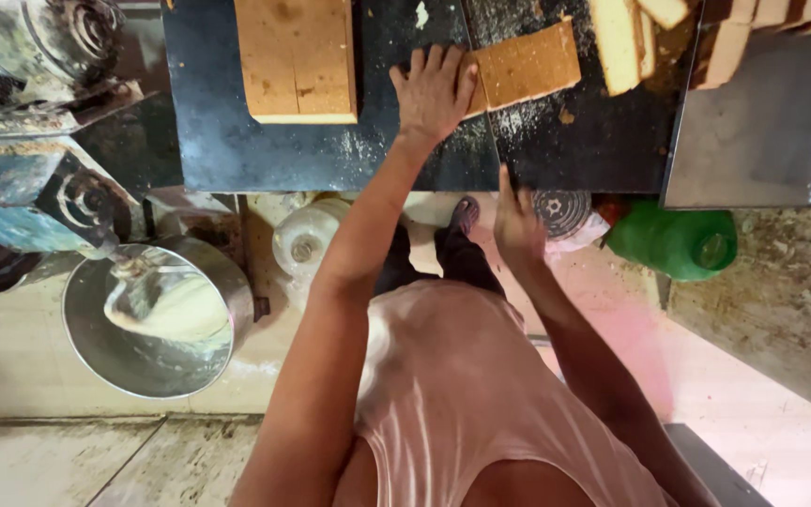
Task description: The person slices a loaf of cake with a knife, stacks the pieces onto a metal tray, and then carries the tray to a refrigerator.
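My left hand [434, 92] lies flat on the dark crumb-dusted worktop [265, 150], fingers spread, touching the left end of a tan cake slab [527, 64]. My right hand [516, 223] hangs open just below the worktop's front edge, holding nothing. A larger rectangular block of cake [298, 58] sits to the left of my left hand. Several cut cake slices [626, 38] stand at the upper right.
A metal mixing bowl [157, 319] with pale batter sits under a mixer [39, 188] at the left. A green jug [673, 242] and a white jar [304, 239] stand on the floor. A steel tray [762, 131] holds more slices at the right.
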